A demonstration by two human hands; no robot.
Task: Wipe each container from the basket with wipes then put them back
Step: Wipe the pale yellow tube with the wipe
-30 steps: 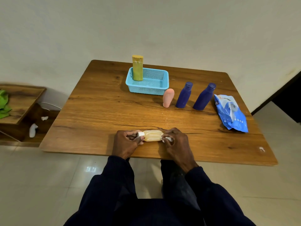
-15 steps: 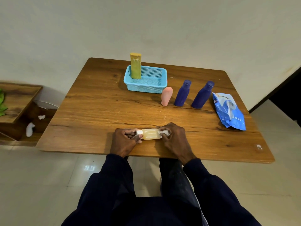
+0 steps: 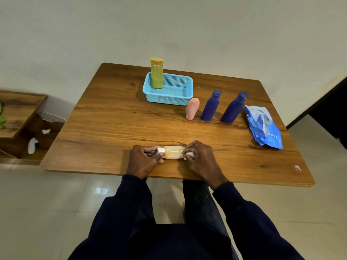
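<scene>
Near table (image 3: 112, 128) edge | left hand (image 3: 143, 160) grips pale bottle (image 3: 173, 152) | right hand (image 3: 201, 160) pinches wipe (image 3: 188, 154) | basket (image 3: 169, 99) holds yellow tube (image 3: 156, 74)

Left hand (image 3: 143, 161): knuckles up, fingers curled round the white-capped end of the small bottle (image 3: 173, 152); thumb lies along its near side.
Right hand (image 3: 201, 160): back of the hand up, fingers curled, pinching a white wipe (image 3: 189, 154) against the bottle's other end.
Hands together: level with each other, close, the bottle lying sideways between them.
Wrists: both roughly straight, bare just past the cuffs.
Forearms: left sleeve (image 3: 120, 212) and right sleeve (image 3: 249, 212), dark navy, rise from the bottom of the view and angle inward toward the hands.
</scene>
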